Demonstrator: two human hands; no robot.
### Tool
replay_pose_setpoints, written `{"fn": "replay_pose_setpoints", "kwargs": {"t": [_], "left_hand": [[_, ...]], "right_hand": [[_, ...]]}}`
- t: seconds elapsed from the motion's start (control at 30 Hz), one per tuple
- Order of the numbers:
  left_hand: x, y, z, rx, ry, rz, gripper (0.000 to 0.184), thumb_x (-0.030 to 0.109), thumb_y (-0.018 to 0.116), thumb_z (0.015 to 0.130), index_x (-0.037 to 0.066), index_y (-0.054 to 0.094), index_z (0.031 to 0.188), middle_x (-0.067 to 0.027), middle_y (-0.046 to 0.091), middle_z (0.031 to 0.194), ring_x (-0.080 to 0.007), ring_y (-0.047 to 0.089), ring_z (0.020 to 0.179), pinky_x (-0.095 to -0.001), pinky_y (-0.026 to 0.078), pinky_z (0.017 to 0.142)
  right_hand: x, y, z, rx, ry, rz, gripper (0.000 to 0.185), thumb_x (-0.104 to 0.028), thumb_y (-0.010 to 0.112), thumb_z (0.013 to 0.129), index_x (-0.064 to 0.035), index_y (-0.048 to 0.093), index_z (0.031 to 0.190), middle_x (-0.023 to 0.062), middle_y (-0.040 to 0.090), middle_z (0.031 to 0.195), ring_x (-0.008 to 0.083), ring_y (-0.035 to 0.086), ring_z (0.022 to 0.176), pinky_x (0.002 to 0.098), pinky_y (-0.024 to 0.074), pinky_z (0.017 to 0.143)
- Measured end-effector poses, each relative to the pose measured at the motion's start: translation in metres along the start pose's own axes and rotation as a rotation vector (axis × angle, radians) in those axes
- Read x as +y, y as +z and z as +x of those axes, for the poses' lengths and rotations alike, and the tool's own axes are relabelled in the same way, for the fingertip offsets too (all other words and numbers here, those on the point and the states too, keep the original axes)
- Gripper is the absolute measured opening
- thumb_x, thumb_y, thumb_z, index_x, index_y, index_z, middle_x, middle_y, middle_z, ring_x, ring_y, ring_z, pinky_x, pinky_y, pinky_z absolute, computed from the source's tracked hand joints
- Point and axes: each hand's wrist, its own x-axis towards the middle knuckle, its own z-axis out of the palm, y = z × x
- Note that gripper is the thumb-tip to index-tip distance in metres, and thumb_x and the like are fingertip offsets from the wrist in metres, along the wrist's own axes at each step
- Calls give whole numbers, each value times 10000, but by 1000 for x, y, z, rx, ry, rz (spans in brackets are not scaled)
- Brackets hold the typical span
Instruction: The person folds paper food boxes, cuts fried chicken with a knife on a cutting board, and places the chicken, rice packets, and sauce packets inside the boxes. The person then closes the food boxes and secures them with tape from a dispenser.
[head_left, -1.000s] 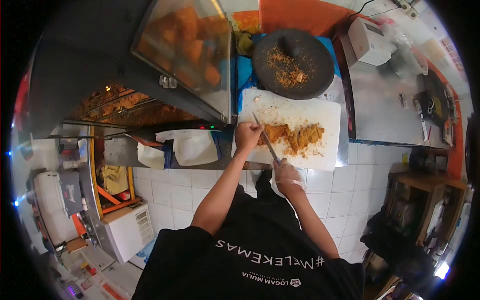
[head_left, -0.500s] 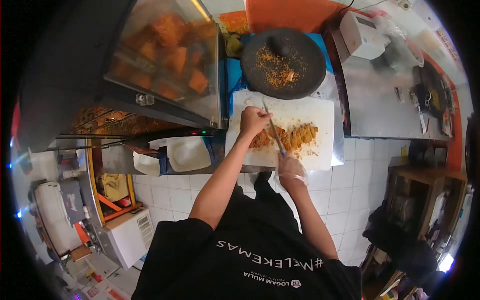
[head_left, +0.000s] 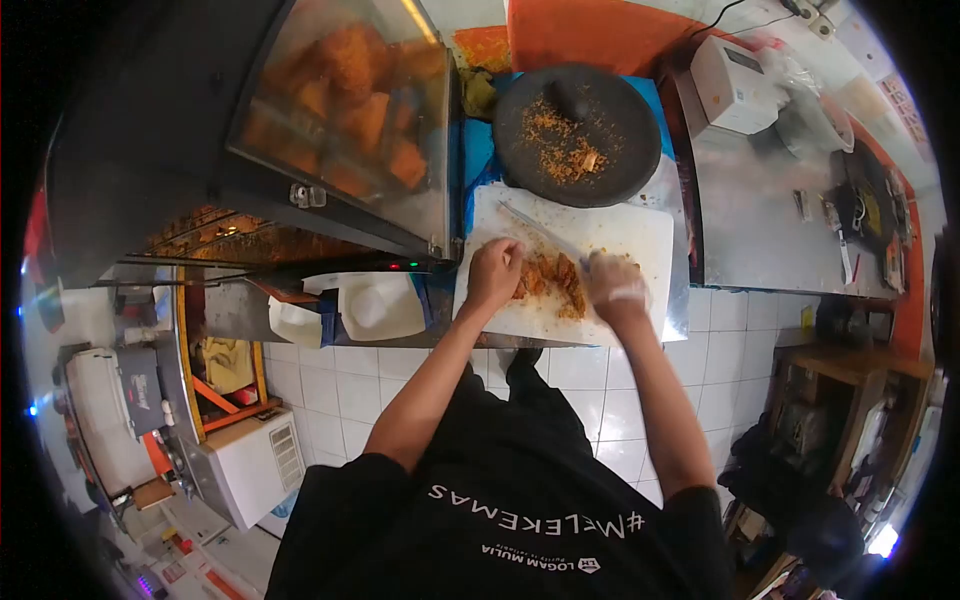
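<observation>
Sliced, brown fried food (head_left: 555, 283) lies with crumbs on a white cutting board (head_left: 645, 232). At its left end is my left hand (head_left: 495, 273), fingers curled together; what they grip, if anything, is too small to tell. My right hand (head_left: 617, 283), in a clear plastic glove, is closed around the handle of a knife (head_left: 540, 228) at the right end of the food. The blade points up and left across the board, above the slices. Behind the board sits a dark round stone mortar (head_left: 630, 140) with crumbs and a pestle (head_left: 568, 100).
A glass-fronted cabinet (head_left: 350, 110) with fried food stands at the left. Paper-lined trays (head_left: 380, 305) are below it. On the right, a metal counter (head_left: 750, 215) holds a white device (head_left: 735, 85) and utensils. A wooden shelf (head_left: 850, 370) stands lower right.
My right hand has moved right and up with the knife, whose blade now lies flatter above the food. The slices at the right end are now partly covered by that hand.
</observation>
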Motion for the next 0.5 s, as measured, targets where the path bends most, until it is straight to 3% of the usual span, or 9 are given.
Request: {"fn": "replay_pose_setpoints", "kwargs": {"t": [0.03,0.07,0.17,0.23,0.3,0.4,0.47,0.5], "left_hand": [[10,-17,-19,-69,-57,-86,259,254,666,984,5,721,1027,-173,723,856,-329,707,812,-404,540,722],[6,-27,-40,-112,-68,-105,271,259,667,988,-2,715,1045,-172,723,869,-302,706,820,-383,537,725],[-26,-64,-101,-272,-169,-119,273,254,672,997,0,706,1088,-141,743,925,-219,701,853,-354,540,743],[-50,-80,-146,-180,-271,-305,240,216,676,996,21,712,1131,-104,759,936,-187,702,845,-334,546,749],[-63,-103,-179,-136,-355,-193,230,190,679,994,26,714,1150,-85,761,930,-166,703,843,-315,548,751],[-72,-124,-204,-97,-455,-161,233,175,687,988,22,715,1162,-79,763,929,-141,702,836,-292,544,739],[-76,-139,-215,-90,-523,-180,240,173,693,983,17,715,1164,-82,763,931,-126,702,829,-278,540,725],[-79,-145,-217,-84,-503,-187,241,173,695,981,19,716,1164,-82,764,938,-127,699,823,-278,538,717]], "right_hand": [[14,15,21,62,-115,-43,160,-229,590,945,-107,683,991,145,714,884,329,712,846,483,568,731],[21,21,43,-17,-174,-59,192,-227,595,928,-95,674,1043,148,701,917,333,698,856,477,554,758],[1,27,46,334,-225,-246,222,-254,605,927,-64,676,1019,166,695,945,343,684,887,474,540,779],[-41,19,28,169,-125,78,320,-368,639,922,-56,713,926,145,698,911,323,671,942,456,527,803],[-60,40,16,109,-250,75,386,-463,648,905,-92,734,968,161,690,985,351,641,1034,475,494,901],[-90,47,9,101,-136,39,460,-544,637,889,-140,745,1079,224,663,1153,415,574,1159,566,417,1007],[-112,79,1,292,-64,-75,511,-560,626,886,-137,727,1154,258,618,1262,446,522,1227,616,356,1042],[-117,90,-1,201,-69,-56,539,-538,620,887,-118,698,1216,279,593,1319,462,520,1239,639,352,1034]]}}
